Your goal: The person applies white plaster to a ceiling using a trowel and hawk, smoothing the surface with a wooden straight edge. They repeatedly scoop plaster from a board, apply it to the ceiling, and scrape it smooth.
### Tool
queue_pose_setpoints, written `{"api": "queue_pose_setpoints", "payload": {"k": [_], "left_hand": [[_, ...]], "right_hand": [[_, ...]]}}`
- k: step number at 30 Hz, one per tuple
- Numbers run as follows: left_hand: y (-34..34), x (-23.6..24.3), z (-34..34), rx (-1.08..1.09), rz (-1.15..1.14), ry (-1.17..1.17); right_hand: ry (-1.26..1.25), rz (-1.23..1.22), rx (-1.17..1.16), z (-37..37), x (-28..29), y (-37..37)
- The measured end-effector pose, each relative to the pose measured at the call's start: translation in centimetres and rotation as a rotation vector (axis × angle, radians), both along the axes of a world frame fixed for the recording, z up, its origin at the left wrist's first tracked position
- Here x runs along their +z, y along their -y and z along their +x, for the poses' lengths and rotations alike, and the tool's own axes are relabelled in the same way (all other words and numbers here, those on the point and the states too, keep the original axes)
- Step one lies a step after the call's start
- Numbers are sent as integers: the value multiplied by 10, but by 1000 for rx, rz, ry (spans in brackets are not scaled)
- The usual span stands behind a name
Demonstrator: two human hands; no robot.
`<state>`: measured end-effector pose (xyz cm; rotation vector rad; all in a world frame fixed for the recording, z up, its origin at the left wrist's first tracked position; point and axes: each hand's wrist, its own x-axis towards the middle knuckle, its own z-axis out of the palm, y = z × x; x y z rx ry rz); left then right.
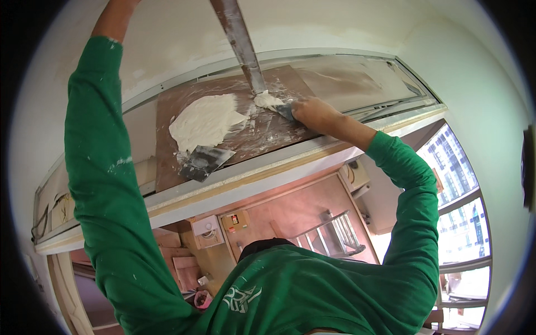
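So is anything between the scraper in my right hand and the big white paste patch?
A small paste lump at the scraper, by the lower end of the long bar; beyond, only smeared board.

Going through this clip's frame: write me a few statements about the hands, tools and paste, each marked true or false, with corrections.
1. The right hand holds a scraper. True.
2. A dark square blade lies at the near edge of the large paste patch. True.
3. The large paste patch is to the right of the scraper. False: it is to its left.
4. The metal bar reaches down to the small paste lump. True.
5. The left hand lies flat on the paste. False: the left sleeve runs upward and the hand is out of view.
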<state>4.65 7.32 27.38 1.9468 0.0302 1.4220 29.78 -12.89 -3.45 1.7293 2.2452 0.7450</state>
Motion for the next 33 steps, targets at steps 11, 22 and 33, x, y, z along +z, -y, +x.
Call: {"api": "queue_pose_setpoints", "payload": {"k": [11,22,33], "left_hand": [[-58,-54,-27,73,-224,396],[-74,-28,-76,72,-322,762],[-131,-71,-263,300,-485,941]], "right_hand": [[10,-95,-176,17,40,50],[-440,590,156,34,149,18],[-1417,81,-225,92,82,-16]]}}
